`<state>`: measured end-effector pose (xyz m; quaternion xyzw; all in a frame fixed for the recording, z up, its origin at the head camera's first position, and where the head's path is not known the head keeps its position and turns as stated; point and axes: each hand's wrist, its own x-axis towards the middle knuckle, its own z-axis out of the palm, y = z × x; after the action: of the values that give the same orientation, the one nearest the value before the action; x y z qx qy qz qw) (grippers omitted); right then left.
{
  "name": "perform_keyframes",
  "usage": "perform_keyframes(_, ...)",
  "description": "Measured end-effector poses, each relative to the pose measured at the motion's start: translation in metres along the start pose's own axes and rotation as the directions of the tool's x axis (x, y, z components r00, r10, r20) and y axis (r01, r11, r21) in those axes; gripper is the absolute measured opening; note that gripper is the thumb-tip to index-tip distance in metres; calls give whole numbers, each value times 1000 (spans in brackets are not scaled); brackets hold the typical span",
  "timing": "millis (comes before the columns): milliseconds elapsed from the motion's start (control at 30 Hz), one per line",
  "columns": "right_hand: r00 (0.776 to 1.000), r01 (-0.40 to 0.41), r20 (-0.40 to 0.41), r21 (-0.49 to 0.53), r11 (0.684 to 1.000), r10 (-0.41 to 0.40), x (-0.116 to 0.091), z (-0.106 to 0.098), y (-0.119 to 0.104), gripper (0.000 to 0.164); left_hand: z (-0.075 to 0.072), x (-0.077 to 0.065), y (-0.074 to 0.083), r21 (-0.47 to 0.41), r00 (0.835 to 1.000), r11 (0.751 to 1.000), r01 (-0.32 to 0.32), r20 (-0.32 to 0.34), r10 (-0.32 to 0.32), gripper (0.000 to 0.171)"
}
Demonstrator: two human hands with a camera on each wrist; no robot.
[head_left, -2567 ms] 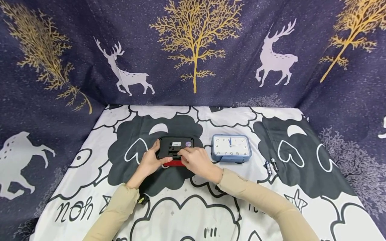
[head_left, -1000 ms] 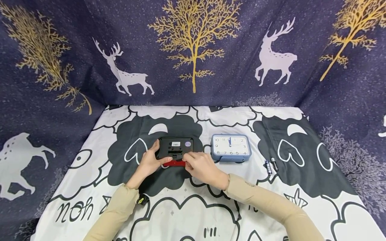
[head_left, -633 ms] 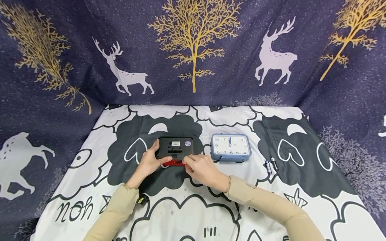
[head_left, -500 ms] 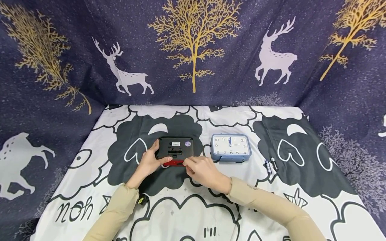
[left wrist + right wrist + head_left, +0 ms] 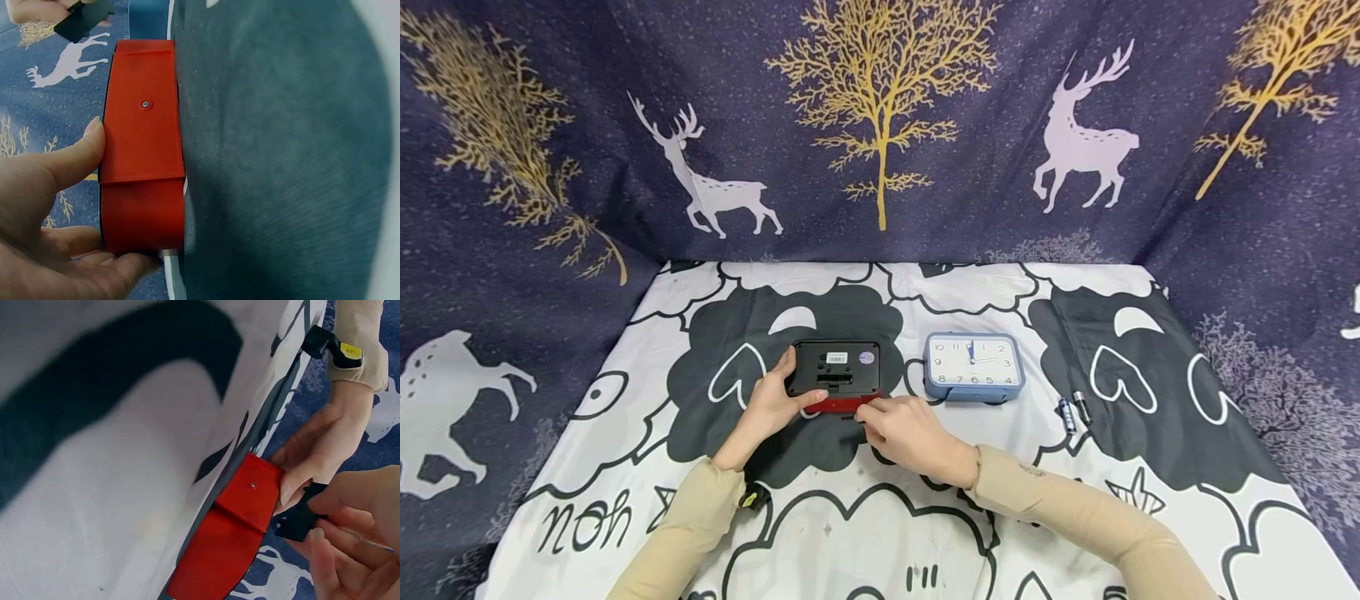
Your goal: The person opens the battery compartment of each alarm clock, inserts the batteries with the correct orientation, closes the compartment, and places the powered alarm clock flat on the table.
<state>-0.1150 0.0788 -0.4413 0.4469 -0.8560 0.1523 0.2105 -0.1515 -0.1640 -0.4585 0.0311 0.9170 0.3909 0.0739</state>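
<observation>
The red clock (image 5: 838,368) lies black back up on the cloth-covered surface (image 5: 805,533), left of the middle, closer to the left edge than to the right and well in from the far edge. Its face is out of sight. The person's left hand (image 5: 772,402) grips its left end, thumb along the near rim of the back and fingers curled round the end. The right hand (image 5: 910,429) pinches a small black cover (image 5: 301,519) between thumb and fingers, just off the clock's near right corner, while the battery slot (image 5: 835,380) lies uncovered.

The case looks like hard, smooth plastic, probably light and stiff, so it could skid on the cloth if pushed from one side only. The rounded ends seem the best place to take hold, with pressure on the rim rather than through the middle, since the hidden face is likely its fragile part. The cover appears thin and rigid; a pinch on its flat sides should suit it, for any clip on its edge might snap if bent, and so small a piece could slip from the fingertips.
</observation>
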Motion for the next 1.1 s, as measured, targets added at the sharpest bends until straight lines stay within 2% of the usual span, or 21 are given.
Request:
perform_keyframes(133, 996, -17, 83, -23, 1000, 18, 0, -2, -2, 14, 0, 0, 0, -9, 1000, 1000, -7, -1, 7, 98)
perform_keyframes(300, 988, -41, 148, -51, 998, 49, -1, -3, -4, 15, 0, -1, 1, -11, 1000, 1000, -6, 1, 6, 98)
perform_keyframes(533, 981, -66, 179, -68, 995, 78, -3, -1, -5, 15, -1, -1, 2, -11, 1000, 1000, 10, 14, -10, 98)
perform_keyframes(867, 964, -65, 252, -72, 995, 81, -6, 2, -5, 20, -2, -2, 3, -11, 1000, 1000, 12, 21, -12, 98)
perform_keyframes(1100, 955, -58, 287, -62, 996, 74, -6, 2, -4, 18, -1, -1, 3, -13, 1000, 1000, 10, 20, -10, 98)
